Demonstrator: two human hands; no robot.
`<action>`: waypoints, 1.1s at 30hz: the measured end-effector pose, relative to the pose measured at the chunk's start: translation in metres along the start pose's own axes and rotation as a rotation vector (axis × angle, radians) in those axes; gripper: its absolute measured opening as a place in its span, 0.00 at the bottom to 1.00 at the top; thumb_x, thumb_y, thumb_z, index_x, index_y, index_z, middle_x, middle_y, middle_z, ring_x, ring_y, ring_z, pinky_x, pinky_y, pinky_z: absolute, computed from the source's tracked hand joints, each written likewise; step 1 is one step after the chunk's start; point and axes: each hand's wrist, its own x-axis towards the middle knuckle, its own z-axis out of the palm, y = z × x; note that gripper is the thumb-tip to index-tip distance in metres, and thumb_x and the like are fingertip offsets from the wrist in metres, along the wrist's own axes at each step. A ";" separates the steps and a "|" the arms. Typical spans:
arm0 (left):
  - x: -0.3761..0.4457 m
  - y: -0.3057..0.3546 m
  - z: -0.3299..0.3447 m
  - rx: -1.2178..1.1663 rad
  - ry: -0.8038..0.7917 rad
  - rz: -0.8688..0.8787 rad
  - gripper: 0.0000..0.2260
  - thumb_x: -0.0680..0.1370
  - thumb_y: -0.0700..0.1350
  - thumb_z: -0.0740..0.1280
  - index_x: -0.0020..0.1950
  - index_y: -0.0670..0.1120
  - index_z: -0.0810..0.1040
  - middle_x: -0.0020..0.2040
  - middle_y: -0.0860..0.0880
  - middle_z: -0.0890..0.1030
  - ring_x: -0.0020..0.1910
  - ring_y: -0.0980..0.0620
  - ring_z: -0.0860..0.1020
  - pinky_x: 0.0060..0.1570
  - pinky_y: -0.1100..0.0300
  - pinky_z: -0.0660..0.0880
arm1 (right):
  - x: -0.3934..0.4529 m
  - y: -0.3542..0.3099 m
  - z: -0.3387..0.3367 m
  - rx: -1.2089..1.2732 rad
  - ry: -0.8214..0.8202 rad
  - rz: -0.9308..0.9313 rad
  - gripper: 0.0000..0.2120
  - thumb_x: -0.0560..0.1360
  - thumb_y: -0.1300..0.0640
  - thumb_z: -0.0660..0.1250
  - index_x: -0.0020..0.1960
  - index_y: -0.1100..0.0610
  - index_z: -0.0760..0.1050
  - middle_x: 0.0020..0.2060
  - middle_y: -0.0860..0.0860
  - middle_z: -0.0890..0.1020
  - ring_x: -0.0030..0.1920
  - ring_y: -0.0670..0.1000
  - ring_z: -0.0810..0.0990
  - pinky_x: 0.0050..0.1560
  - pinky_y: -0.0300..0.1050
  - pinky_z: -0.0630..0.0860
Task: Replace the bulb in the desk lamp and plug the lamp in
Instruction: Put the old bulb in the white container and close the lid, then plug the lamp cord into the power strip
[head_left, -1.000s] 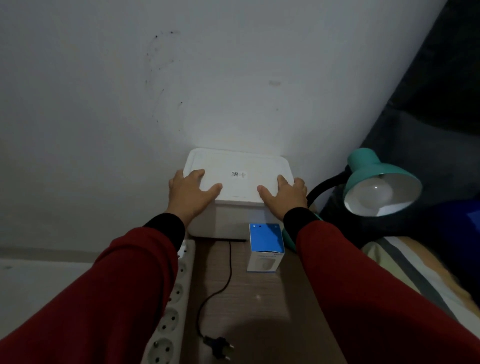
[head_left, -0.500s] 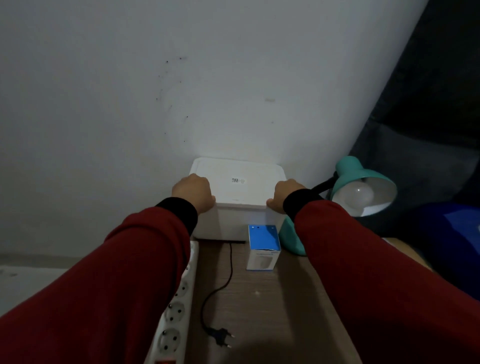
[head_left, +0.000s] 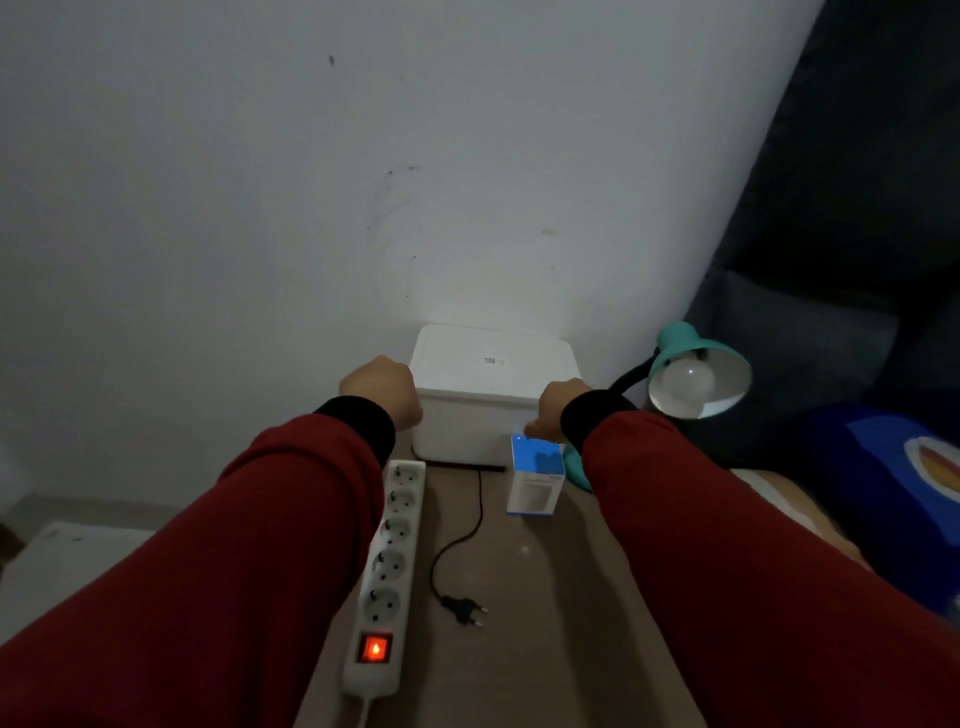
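A teal desk lamp stands at the right on a black gooseneck, with a white bulb in its shade. Its black cord runs over the table to a loose plug lying unplugged. A blue and white bulb box stands upright in front of a white lidded box at the wall. My left hand presses the white box's left side with curled fingers. My right hand holds its front right corner, just above the bulb box. The fingertips are hidden.
A white power strip with several sockets lies along the wooden table's left edge, its red switch lit. A bed with a blue cushion borders the right side. A white wall stands close behind.
Both hands have slid off the top of the white box's lid down to its sides and curled. My head has pulled back, so more of the table and power strip shows.
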 end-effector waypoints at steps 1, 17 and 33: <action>-0.007 -0.003 0.003 -0.009 0.002 -0.004 0.12 0.77 0.45 0.62 0.54 0.39 0.77 0.56 0.41 0.78 0.52 0.44 0.78 0.42 0.58 0.71 | -0.005 -0.003 0.006 0.008 0.002 -0.010 0.19 0.76 0.48 0.63 0.58 0.62 0.76 0.58 0.58 0.79 0.54 0.57 0.79 0.46 0.45 0.72; -0.113 -0.052 0.145 -0.567 -0.109 -0.171 0.18 0.76 0.47 0.66 0.63 0.41 0.75 0.59 0.42 0.81 0.62 0.44 0.76 0.60 0.58 0.70 | -0.063 -0.048 0.186 0.536 -0.081 -0.014 0.21 0.73 0.57 0.70 0.65 0.55 0.72 0.62 0.51 0.78 0.61 0.50 0.76 0.63 0.43 0.71; -0.134 -0.056 0.175 -1.027 -0.054 -0.314 0.19 0.74 0.41 0.70 0.66 0.47 0.75 0.59 0.44 0.81 0.59 0.48 0.78 0.62 0.59 0.70 | -0.054 -0.081 0.203 0.881 0.145 0.005 0.19 0.73 0.59 0.67 0.64 0.51 0.72 0.49 0.54 0.81 0.52 0.54 0.80 0.58 0.51 0.78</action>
